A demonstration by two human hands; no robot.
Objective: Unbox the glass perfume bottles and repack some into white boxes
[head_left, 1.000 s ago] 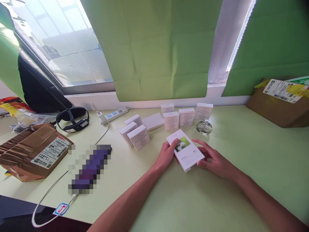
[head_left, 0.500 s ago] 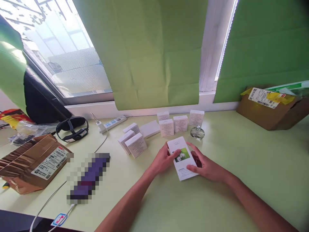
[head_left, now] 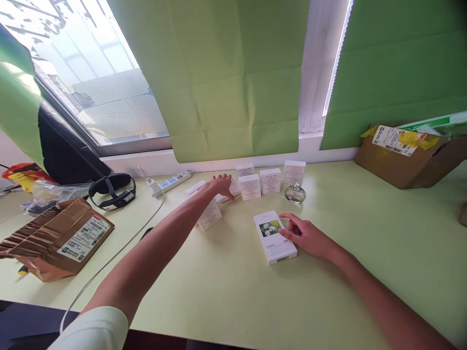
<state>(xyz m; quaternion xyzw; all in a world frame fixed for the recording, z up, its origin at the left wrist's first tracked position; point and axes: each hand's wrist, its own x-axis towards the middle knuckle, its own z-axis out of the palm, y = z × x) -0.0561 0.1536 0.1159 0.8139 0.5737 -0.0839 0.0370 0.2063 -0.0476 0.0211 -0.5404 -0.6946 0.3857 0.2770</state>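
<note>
A flat white box (head_left: 270, 245) printed with a picture of white flowers lies on the table. My right hand (head_left: 301, 233) grips its right edge, thumb on the top face and the other fingers curled along the side. Farther off, my left hand (head_left: 221, 185) is open, fingers spread, over another flat white box (head_left: 234, 188); it partly hides that box, and I cannot tell whether it touches it. Small white cartons with fine print stand around there: one carton (head_left: 210, 216) is partly behind my left forearm, and another carton (head_left: 250, 187) is to the right.
A round glass bottle (head_left: 295, 193) stands by the cartons. To the left are an open cardboard box (head_left: 69, 238), a black headset (head_left: 112, 192), a power strip (head_left: 175, 181) and a white cable (head_left: 120, 253). Another cardboard box (head_left: 397, 163) stands back right.
My left hand has let go of the flower-picture box and reached forward and left to the other flat box. My right hand stays on the first box. The view has shifted slightly.
</note>
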